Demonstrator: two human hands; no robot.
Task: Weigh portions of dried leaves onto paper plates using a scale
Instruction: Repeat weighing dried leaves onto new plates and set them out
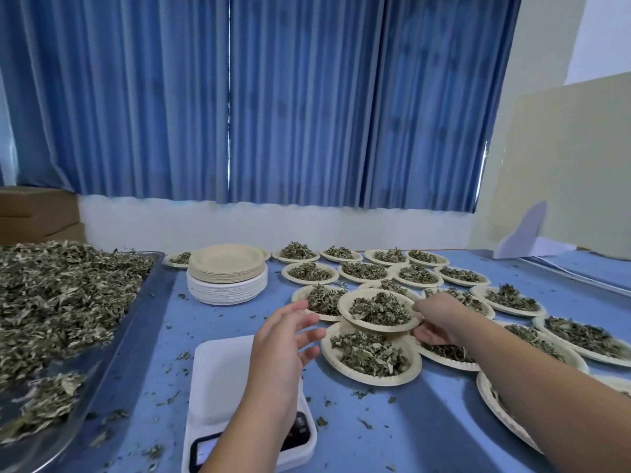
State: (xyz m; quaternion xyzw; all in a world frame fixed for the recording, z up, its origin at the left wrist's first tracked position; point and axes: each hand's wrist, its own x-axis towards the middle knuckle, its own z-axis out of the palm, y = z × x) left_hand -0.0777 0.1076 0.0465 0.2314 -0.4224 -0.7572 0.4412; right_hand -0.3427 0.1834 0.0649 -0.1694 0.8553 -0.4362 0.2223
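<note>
so the right hand (440, 322) pinches the round beige paper plate of dried green leaves (372, 326) by its rim, plate just left of those fingers, left hand (283, 339) spread empty beside it

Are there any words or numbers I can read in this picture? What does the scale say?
None can be read.
scale display: blurred and partly hidden by the left forearm, so no number reads.
stacked paper plates and cardboard boxes: no print shows.
</note>
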